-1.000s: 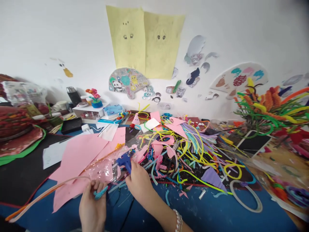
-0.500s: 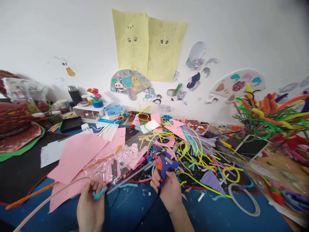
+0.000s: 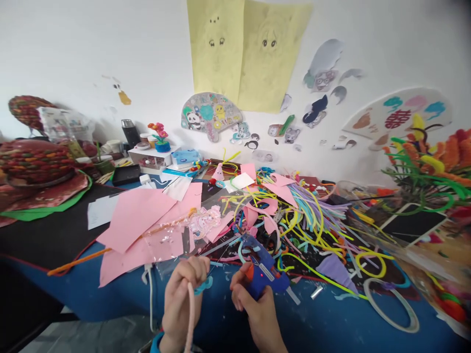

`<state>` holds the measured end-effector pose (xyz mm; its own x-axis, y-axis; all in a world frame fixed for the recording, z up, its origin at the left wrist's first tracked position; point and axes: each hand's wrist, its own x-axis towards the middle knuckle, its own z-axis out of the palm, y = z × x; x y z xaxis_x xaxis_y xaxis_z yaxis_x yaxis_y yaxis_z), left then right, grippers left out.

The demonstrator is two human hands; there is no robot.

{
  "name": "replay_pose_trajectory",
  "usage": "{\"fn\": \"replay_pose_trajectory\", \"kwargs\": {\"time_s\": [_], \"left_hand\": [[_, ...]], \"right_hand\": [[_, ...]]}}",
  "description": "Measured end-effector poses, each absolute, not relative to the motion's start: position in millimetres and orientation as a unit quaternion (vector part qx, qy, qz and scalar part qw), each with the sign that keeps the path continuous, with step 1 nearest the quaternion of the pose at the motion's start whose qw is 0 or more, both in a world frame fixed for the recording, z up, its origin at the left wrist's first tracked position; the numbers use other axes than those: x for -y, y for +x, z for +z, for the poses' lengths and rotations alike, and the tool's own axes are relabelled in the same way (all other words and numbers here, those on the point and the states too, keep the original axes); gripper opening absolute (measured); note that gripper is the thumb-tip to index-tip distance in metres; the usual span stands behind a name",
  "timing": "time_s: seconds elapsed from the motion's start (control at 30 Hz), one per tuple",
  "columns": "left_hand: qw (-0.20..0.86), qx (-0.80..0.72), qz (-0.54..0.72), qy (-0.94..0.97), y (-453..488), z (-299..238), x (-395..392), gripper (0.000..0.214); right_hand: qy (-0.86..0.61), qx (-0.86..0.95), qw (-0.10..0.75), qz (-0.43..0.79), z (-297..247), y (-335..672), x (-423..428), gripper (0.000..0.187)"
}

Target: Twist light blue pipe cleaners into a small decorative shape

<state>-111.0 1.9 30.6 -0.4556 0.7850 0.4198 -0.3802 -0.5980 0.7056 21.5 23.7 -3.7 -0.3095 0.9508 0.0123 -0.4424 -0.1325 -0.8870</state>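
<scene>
My left hand (image 3: pixel 184 289) is closed round a pale pink pipe cleaner (image 3: pixel 190 314), which hangs down past the lower edge of the view. Beside its fingers sits a short light blue fuzzy piece (image 3: pixel 204 285); whether it is gripped or worn on a finger I cannot tell. To the right, my right hand (image 3: pixel 257 304) grips a blue hot glue gun (image 3: pixel 265 272) with an orange trigger and a small lit red light. The gun's front end points up and left, over the pile of craft scraps. A small gap separates the two hands.
Pink sheets (image 3: pixel 138 215) and a clear bag with a pink cartoon figure (image 3: pixel 204 221) lie at left. Many coloured pipe cleaners (image 3: pixel 316 211) are heaped on the right, near a purple piece (image 3: pixel 336 271) and a white ring (image 3: pixel 390 306). A white cable (image 3: pixel 150 299) hangs over the table edge.
My left hand has moved right and its fingers have closed more, with the pink pipe cleaner now hanging downward. The glue gun has come slightly lower and nearer. The view has shifted left and down.
</scene>
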Motion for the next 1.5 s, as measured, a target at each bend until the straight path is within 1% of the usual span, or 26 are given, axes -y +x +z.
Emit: {"fn": "replay_pose_trajectory", "kwargs": {"time_s": [0.2, 0.33, 0.4, 0.53, 0.63, 0.9, 0.97, 1.1, 1.2, 1.5], "left_hand": [[0.342, -0.289, 0.763, 0.466, -102, 23, 10, 0.027], [0.368, -0.249, 0.723, 0.530, -96, 23, 21, 0.025], [0.377, -0.243, 0.713, 0.540, -91, 26, 24, 0.025], [0.352, -0.243, 0.783, 0.451, -79, 35, 21, 0.025], [0.339, -0.243, 0.829, 0.372, -69, 42, 18, 0.024], [0.297, -0.225, 0.876, 0.307, -58, 55, 17, 0.022], [0.286, -0.225, 0.879, 0.309, -58, 60, 17, 0.023], [0.297, -0.223, 0.863, 0.342, -60, 65, 17, 0.023], [0.319, -0.216, 0.841, 0.380, -62, 64, 17, 0.022], [0.327, -0.202, 0.828, 0.408, -71, 60, 18, 0.021]], "right_hand": [[-0.333, 0.433, 0.491, 0.679, -1, 24, -4, 0.029], [-0.404, 0.438, 0.462, 0.657, 4, 19, 5, 0.026], [-0.433, 0.424, 0.474, 0.639, 4, 16, 7, 0.026], [-0.457, 0.373, 0.530, 0.609, -1, 10, 10, 0.034], [-0.474, 0.336, 0.542, 0.607, -1, 8, 12, 0.040], [-0.421, 0.374, 0.526, 0.637, 5, 11, 19, 0.027], [-0.416, 0.354, 0.546, 0.636, 6, 10, 21, 0.029], [-0.405, 0.318, 0.583, 0.628, 9, 9, 23, 0.040], [-0.415, 0.317, 0.593, 0.613, 12, 10, 23, 0.040], [-0.398, 0.301, 0.600, 0.626, 23, 11, 22, 0.038]]}}
